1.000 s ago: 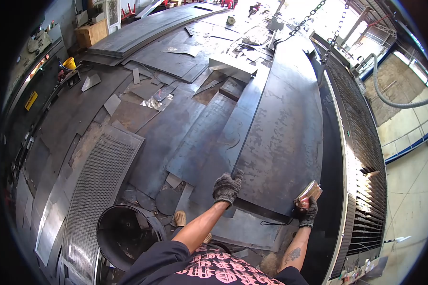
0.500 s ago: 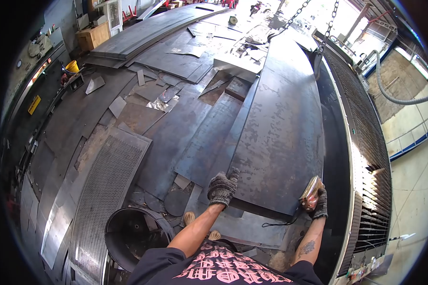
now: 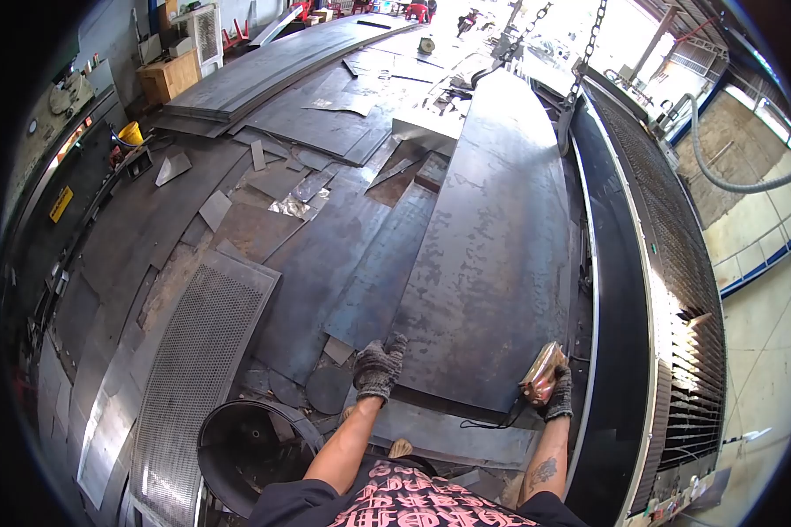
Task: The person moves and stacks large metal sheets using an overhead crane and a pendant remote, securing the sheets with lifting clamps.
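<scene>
The gloved left hand (image 3: 379,369), half curled, is at the big metal sheet's (image 3: 488,263) near left corner; its grip is unclear. The gloved right hand (image 3: 557,395) clasps a shiny box (image 3: 543,372) by the right corner.

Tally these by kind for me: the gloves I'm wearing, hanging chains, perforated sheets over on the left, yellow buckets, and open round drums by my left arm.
Gloves: 2
Hanging chains: 2
Perforated sheet: 1
Yellow bucket: 1
Open round drum: 1
Total: 7
</scene>
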The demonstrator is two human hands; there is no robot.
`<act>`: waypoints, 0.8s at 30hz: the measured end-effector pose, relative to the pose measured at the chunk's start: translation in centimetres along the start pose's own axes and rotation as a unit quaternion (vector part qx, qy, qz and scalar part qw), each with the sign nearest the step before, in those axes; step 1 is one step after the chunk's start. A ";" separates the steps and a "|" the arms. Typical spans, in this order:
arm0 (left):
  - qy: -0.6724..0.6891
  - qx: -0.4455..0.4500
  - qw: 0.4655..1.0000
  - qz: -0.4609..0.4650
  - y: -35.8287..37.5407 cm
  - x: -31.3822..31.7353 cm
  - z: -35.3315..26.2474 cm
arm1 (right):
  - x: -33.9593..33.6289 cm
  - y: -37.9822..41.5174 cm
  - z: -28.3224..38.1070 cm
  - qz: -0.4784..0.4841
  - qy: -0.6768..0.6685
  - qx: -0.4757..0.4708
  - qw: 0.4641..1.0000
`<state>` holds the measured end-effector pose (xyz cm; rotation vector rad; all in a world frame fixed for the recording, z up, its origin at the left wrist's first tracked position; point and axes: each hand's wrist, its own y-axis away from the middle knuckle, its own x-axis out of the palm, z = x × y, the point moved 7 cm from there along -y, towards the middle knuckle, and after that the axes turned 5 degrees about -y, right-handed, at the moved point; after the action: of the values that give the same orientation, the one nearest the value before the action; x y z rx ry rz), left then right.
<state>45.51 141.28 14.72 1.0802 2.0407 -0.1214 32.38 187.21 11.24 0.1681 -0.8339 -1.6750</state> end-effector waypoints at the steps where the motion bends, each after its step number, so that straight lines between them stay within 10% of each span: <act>1: -0.001 -0.007 1.000 0.005 0.0 -0.3 0.3 | 0.9 1.4 0.0 -0.009 0.014 -0.008 1.000; 6: -0.012 -0.015 1.000 -0.016 -0.5 -0.2 2.4 | 4.0 3.1 -2.1 0.128 -0.026 0.055 0.990; 24: 0.022 0.006 0.999 -0.025 -1.4 6.7 5.0 | -1.4 -1.3 -9.6 0.013 -0.092 0.024 0.995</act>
<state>45.44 142.66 6.35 1.0489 2.1088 -0.1374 36.79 184.37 2.95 0.0357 -1.0115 -1.6643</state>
